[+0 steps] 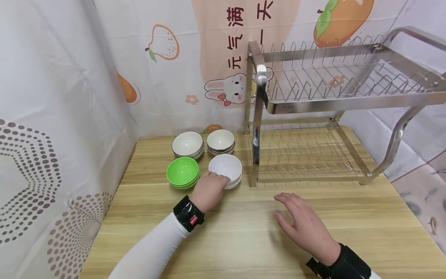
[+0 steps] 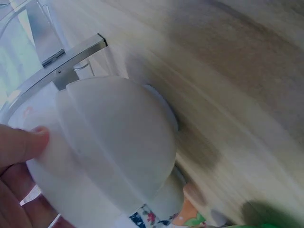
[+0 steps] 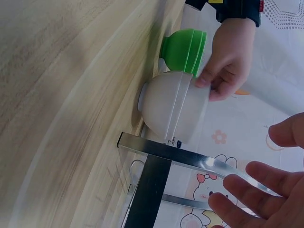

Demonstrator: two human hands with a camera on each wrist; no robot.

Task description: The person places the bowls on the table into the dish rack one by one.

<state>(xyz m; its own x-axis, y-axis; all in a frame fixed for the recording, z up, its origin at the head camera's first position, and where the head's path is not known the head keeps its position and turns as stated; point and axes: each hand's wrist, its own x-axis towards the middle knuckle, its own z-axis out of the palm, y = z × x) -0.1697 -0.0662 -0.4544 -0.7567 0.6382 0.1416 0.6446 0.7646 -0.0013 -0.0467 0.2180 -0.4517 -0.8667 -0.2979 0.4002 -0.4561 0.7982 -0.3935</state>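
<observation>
The top bowl (image 1: 226, 166) was pinched at its near rim by the left hand (image 1: 210, 190), the thumb being laid against the outer wall. It was set over the white stack (image 1: 236, 183) on the table (image 1: 240, 236), just beside the green bowls (image 1: 182, 172) and left of the rack (image 1: 256, 147). Whether a second rim was also caught could not be told for certain, since the fingers were partly hidden. The right hand (image 1: 306, 226) was held with fingers extended above the table, touching nothing. For a clean separation, one rim alone was best gripped, and a slow, straight lift was called for, lest the white stack be dragged or tipped. Any leftward swing was best avoided, as the green bowls could be knocked.
</observation>
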